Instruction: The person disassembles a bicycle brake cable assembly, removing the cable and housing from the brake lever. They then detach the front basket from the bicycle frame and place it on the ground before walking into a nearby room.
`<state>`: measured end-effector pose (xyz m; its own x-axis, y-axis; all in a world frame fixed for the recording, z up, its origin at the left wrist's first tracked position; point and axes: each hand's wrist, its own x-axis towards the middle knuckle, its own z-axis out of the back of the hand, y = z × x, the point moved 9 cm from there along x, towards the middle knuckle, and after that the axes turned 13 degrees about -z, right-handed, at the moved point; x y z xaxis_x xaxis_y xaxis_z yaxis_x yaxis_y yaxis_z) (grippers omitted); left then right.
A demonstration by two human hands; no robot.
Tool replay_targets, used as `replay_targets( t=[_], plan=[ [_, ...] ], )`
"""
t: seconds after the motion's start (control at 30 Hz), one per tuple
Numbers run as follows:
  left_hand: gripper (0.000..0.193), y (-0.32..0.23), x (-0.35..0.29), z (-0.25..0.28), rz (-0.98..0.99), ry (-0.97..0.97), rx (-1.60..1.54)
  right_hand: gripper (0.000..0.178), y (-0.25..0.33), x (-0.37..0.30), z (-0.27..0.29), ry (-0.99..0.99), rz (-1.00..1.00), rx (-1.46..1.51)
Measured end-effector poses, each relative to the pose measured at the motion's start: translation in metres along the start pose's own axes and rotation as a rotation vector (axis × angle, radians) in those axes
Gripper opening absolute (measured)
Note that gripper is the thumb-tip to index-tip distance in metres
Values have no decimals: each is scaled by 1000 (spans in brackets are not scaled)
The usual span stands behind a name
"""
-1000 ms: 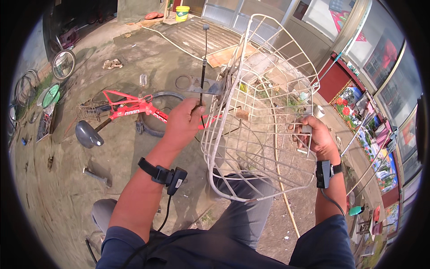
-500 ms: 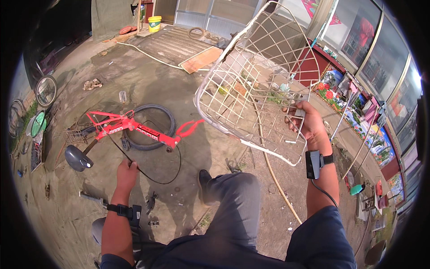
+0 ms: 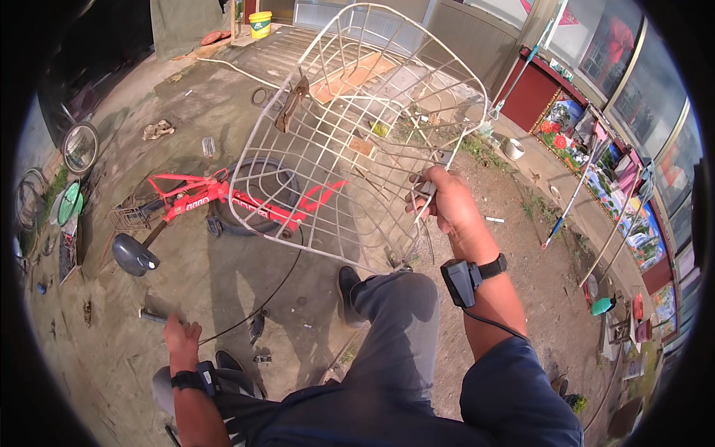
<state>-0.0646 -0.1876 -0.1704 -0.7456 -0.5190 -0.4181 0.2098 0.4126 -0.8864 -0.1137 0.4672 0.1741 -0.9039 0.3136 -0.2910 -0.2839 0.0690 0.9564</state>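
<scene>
My right hand (image 3: pixel 443 195) is closed on a white wire bicycle basket (image 3: pixel 357 149) by its near right side, with the basket raised and tilted in front of me. A rusty bracket (image 3: pixel 292 104) shows on the basket's far left side. Down at the lower left, my left hand (image 3: pixel 182 335) is closed at the end of a thin black cable (image 3: pixel 246 319), and a metal tube (image 3: pixel 153 316), like a handlebar end, shows right beside it. The red bicycle frame (image 3: pixel 197 200), with a dark saddle (image 3: pixel 135 254), lies on the ground, partly behind the basket wires. Its black-tyred wheel (image 3: pixel 220 216) lies beneath.
Small dark parts (image 3: pixel 258 325) lie near my left foot. A yellow bucket (image 3: pixel 260 25) stands at the back, and loose wheels (image 3: pixel 80 149) are at the far left. Long poles (image 3: pixel 573 195) lean along the colourful panelled wall (image 3: pixel 629 216) at right. A white cup (image 3: pixel 515 149) stands near it.
The basket has swung left and turned in my right hand, now overlapping the red frame. My left hand has moved down and left from the cable's middle to beside the metal tube.
</scene>
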Motion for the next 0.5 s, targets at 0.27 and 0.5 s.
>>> replay_targets(
  t=[0.27, 0.5],
  plan=[
    [76, -94, -77, -128, -173, 530, 42, 39, -32, 13, -77, 123, 20, -176],
    [67, -102, -102, -171, -102, 823, 24, 37, -60, 3, -155, 343, -29, -221]
  ],
)
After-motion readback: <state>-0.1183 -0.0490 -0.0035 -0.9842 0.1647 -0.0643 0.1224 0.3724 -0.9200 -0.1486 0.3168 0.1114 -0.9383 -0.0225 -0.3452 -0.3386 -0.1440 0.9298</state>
